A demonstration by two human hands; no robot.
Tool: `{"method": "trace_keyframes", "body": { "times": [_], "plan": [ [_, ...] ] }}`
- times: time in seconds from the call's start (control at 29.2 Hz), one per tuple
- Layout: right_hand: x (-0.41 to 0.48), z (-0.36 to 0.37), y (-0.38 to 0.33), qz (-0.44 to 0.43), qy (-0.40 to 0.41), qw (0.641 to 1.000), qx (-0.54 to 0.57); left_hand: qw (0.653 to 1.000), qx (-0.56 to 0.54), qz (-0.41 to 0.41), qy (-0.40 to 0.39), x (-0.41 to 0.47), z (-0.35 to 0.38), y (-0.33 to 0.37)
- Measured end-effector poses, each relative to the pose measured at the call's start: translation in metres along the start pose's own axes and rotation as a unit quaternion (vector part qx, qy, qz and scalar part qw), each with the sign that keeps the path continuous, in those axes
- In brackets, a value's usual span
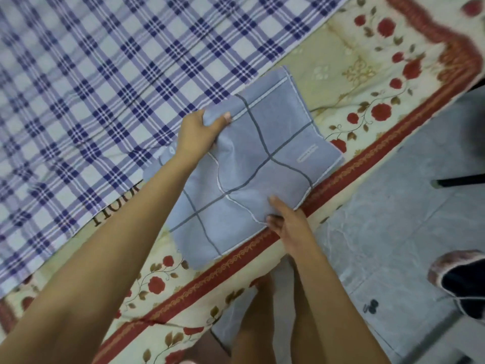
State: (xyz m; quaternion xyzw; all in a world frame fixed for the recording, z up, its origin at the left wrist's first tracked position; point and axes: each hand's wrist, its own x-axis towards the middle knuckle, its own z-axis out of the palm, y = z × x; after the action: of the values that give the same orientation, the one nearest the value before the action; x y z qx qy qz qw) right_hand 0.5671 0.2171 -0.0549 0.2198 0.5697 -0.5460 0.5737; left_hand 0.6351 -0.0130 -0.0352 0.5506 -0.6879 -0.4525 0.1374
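Note:
A folded grey-blue cloth point(262, 158) with dark and white check lines lies near the edge of a bed. My left hand point(199, 135) grips its far left fold, thumb on top and fingers tucked under the cloth. My right hand point(286, 219) holds the near edge, thumb pressed flat on top and fingers curled under the cloth. The cloth rests partly on a floral bedsheet point(349, 82) and partly against a plaid sheet.
A blue and white plaid sheet point(105, 88) covers the left of the bed. The floral bedsheet has a red border point(367, 158) along the bed's edge. Grey tiled floor point(393, 232) lies to the right, with a dark slipper point(462, 285) on it. My legs show below.

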Motion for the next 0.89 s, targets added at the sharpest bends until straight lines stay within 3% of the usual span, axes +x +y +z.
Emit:
{"method": "trace_keyframes", "body": {
  "times": [0.1, 0.17, 0.31, 0.41, 0.51, 0.69, 0.79, 0.89],
  "plan": [
    [-0.015, -0.001, -0.069, -0.159, -0.002, 0.985, -0.067, 0.985, -0.166, 0.008, 0.053, -0.004, -0.024, 0.049],
    [-0.034, -0.001, -0.117, -0.271, -0.029, 0.956, -0.11, 0.951, -0.289, 0.009, 0.107, -0.014, -0.038, 0.072],
    [-0.071, -0.009, -0.152, -0.361, -0.05, 0.904, -0.223, 0.929, -0.346, 0.026, 0.133, -0.062, -0.046, 0.059],
    [-0.067, -0.032, -0.134, -0.316, -0.051, 0.903, -0.287, 0.954, -0.274, 0.034, 0.114, -0.101, -0.038, 0.01],
    [-0.044, -0.056, -0.092, -0.202, -0.032, 0.912, -0.356, 0.97, -0.216, -0.022, 0.109, -0.13, -0.024, -0.047],
    [-0.008, -0.107, 0.012, 0.028, -0.029, 0.897, -0.44, 0.964, -0.121, -0.239, 0.0, -0.211, 0.007, -0.148],
    [-0.002, -0.124, 0.034, 0.051, -0.029, 0.904, -0.423, 0.951, -0.101, -0.284, -0.074, -0.229, 0.01, -0.171],
    [0.006, -0.118, 0.026, 0.028, -0.052, 0.89, -0.451, 0.962, -0.036, -0.254, -0.094, -0.209, 0.004, -0.177]
  ]
}}
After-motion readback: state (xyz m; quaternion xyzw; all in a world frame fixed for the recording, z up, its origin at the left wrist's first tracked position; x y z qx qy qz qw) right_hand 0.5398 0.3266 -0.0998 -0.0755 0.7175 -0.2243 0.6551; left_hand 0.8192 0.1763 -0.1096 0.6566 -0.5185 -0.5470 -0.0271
